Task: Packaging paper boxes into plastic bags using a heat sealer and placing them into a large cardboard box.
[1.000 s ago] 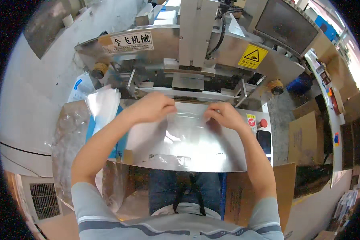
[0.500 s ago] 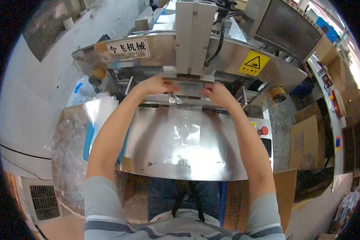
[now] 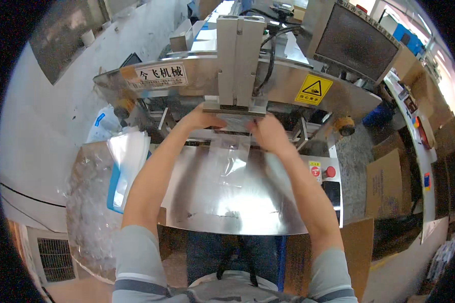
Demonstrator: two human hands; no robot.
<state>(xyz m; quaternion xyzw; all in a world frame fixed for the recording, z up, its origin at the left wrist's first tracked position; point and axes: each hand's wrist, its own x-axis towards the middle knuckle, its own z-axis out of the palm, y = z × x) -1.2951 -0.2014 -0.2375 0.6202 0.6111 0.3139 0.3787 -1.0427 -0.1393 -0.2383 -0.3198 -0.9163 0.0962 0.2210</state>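
Note:
A clear plastic bag (image 3: pixel 232 160) lies over the front edge of the metal worktop (image 3: pixel 197 207), its upper end under the pressing bar (image 3: pixel 235 109) of a machine. My left hand (image 3: pixel 203 119) is closed on the left side of the bag's upper end, fingers pointing inward. On the opposite side my right hand (image 3: pixel 269 133) pinches the bag's right edge, close below the bar. The fingertips are partly hidden and slightly blurred. Both forearms reach across the worktop.
The machine's upright column (image 3: pixel 235 60) rises behind my hands, with a yellow warning label (image 3: pixel 313 89) to its right. A red button (image 3: pixel 329 171) sits at the worktop's right. Clear sheets (image 3: pixel 131 156) in a blue holder and a heap of plastic bags (image 3: pixel 93 207) stand left. Cardboard boxes (image 3: pixel 388 182) stand right.
The head view has shifted slightly. My right hand has come inward to the bag's edge, and the two hands are nearer each other. The bag still lies below the bar.

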